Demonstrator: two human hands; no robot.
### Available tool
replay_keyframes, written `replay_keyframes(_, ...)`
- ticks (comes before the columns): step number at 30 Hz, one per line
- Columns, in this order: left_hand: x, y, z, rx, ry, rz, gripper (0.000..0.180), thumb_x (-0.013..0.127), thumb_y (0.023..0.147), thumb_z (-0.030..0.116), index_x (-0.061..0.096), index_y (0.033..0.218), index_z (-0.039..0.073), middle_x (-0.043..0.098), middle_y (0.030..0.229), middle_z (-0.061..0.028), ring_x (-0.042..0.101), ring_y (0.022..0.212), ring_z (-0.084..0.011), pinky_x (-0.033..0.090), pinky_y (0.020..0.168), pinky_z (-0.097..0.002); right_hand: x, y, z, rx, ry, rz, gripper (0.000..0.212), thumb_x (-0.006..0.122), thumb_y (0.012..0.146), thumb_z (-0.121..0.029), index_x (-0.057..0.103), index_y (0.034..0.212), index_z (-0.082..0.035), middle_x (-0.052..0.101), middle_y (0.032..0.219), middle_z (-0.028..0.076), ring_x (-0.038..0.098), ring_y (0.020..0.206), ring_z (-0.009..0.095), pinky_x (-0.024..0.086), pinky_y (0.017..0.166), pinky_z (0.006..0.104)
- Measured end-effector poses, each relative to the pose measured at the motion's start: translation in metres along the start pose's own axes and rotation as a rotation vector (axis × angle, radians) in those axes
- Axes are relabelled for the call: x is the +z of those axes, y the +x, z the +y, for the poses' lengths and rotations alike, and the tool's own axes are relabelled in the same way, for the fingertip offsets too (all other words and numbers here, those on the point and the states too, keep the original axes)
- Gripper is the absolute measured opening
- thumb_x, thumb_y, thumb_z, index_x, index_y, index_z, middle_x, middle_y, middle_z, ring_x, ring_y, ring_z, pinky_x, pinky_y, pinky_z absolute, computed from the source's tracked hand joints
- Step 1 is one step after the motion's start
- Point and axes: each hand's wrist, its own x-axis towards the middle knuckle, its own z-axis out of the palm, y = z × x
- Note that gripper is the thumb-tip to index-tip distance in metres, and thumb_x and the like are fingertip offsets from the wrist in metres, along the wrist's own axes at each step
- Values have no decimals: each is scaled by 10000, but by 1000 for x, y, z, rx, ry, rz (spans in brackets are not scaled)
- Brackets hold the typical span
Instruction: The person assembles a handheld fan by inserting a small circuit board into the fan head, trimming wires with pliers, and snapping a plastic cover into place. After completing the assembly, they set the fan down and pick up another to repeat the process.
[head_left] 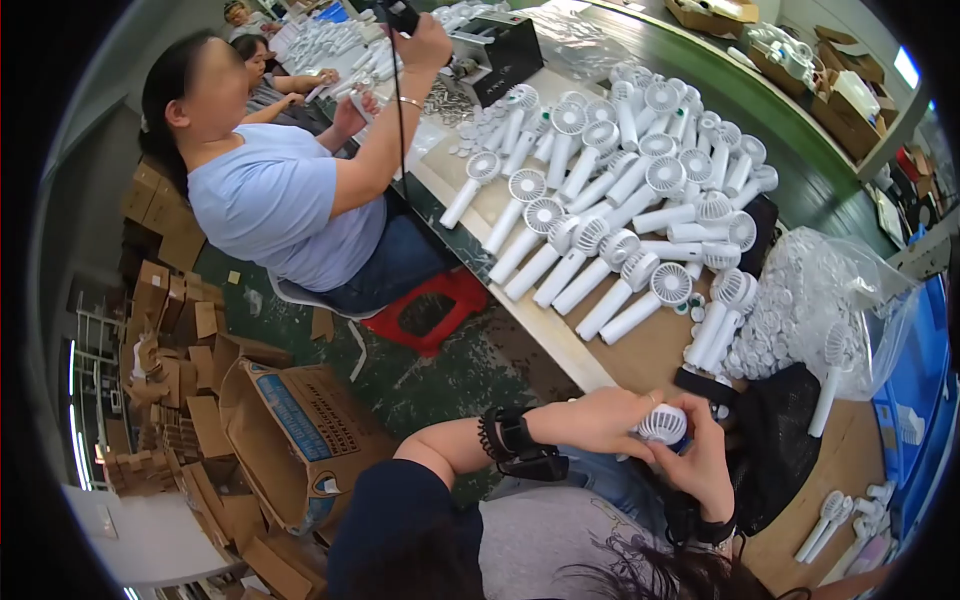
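Fingers of the left hand [612, 420] and right hand [703, 462] clamp one white fan [662, 426], many seemingly assembled fans [670, 285] and loose discs [772, 325] occupying the desk [848, 455].

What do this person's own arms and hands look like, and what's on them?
The left hand and right hand are gloveless. A short, dark navy sleeve covers the left upper arm. The left wrist wears a coiled black cord, a black strap and a boxy black piece; a black wristband circles the right wrist.

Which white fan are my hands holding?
The white fan between your left hand and right hand; the clustered fans lie on the table.
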Motion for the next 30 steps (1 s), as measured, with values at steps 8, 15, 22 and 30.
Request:
replay_keyframes(8, -4, -8, -1, -22, 96, -38, 585, 699, 741, 389, 394, 1065, 8, 597, 755, -194, 595, 739, -390, 456, 603, -434, 7, -5, 2, 6, -51, -7, 462, 755, 655, -58, 518, 1049, -16, 622, 884, 121, 627, 795, 176, 483, 691, 263)
replay_keyframes(15, 6, -11, -8, 65, 110, 46, 613, 711, 723, 371, 409, 1103, -3, 603, 786, -194, 595, 764, -387, 456, 617, -438, 15, -12, 7, -30, -90, 65, 421, 764, 648, -67, 565, 1015, -17, 630, 862, 114, 636, 771, 196, 487, 688, 266)
replay_keyframes(22, -6, -21, -9, 18, 58, -32, 695, 712, 731, 313, 342, 1225, -7, 610, 873, -212, 599, 792, -396, 467, 640, -440, 29, -8, 2, -114, -129, 117, 457, 775, 606, -39, 588, 1018, 21, 646, 852, 98, 614, 781, 136, 484, 692, 257)
replay_keyframes(30, 7, -20, -11, 68, 52, -55, 787, 716, 728, 293, 258, 1287, -19, 606, 892, -237, 603, 824, -397, 477, 664, -432, 32, -23, 13, -11, -52, 119, 459, 757, 615, -44, 590, 1042, -25, 636, 863, 136, 633, 783, 237, 481, 695, 309)
